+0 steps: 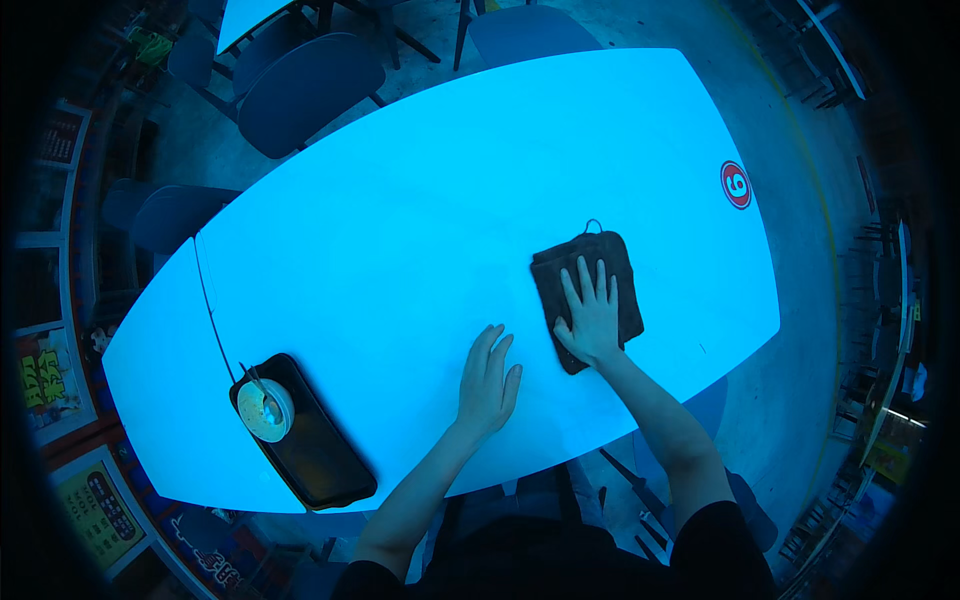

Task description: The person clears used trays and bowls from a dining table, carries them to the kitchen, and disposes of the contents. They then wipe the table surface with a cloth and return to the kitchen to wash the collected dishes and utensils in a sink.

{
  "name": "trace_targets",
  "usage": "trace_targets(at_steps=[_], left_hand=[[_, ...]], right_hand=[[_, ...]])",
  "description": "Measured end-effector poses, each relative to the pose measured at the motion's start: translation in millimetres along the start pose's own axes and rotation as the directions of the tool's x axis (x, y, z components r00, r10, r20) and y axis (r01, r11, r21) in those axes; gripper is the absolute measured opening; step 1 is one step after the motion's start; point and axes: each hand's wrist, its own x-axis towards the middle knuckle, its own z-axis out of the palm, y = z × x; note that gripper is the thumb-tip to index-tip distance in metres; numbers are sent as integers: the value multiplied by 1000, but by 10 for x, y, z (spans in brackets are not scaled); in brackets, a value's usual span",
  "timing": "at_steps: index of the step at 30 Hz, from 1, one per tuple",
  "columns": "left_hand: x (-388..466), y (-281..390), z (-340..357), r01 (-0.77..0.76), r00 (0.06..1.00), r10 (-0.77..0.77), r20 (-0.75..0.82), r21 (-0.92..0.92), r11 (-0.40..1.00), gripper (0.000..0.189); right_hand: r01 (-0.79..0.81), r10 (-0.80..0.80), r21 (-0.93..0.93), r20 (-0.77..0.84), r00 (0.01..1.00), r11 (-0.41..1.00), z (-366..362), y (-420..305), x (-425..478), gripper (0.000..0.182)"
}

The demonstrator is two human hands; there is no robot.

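My right hand [592, 319] lies flat with its fingers spread on a dark folded cloth [551, 289], pressing it against the white tabletop [420, 225]. The cloth has a small hanging loop at its far edge. To the left of it, my left hand [484, 386] is over the table with nothing in it, its fingers slightly bent and apart. Whether this hand touches the surface, I cannot tell.
Near the table's left end sits a black tray [322, 450] holding a bowl [255, 424] with a spoon and what look like chopsticks. A round red number sticker [736, 185] marks the right edge. Chairs [311, 90] stand along the far side.
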Motion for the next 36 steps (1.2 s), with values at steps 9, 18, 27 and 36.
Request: trace_targets(at_steps=[9, 18, 27, 36], left_hand=[[-599, -901, -748, 487, 838, -441, -322, 73, 871, 42], [-41, -805, -634, 278, 929, -288, -232, -77, 958, 36], [-68, -742, -622, 301, 907, -300, -294, -44, 953, 31], [2048, -1278, -407, 108, 944, 48, -327, 443, 890, 47]], right_hand=[[802, -871, 386, 6, 492, 456, 537, -2287, 745, 53], [46, -49, -19, -259, 965, 999, 98, 185, 2073, 51], [741, -836, 392, 316, 448, 545, 313, -1412, 532, 42], [799, -795, -31, 76, 601, 601, 16, -233, 2972, 55]])
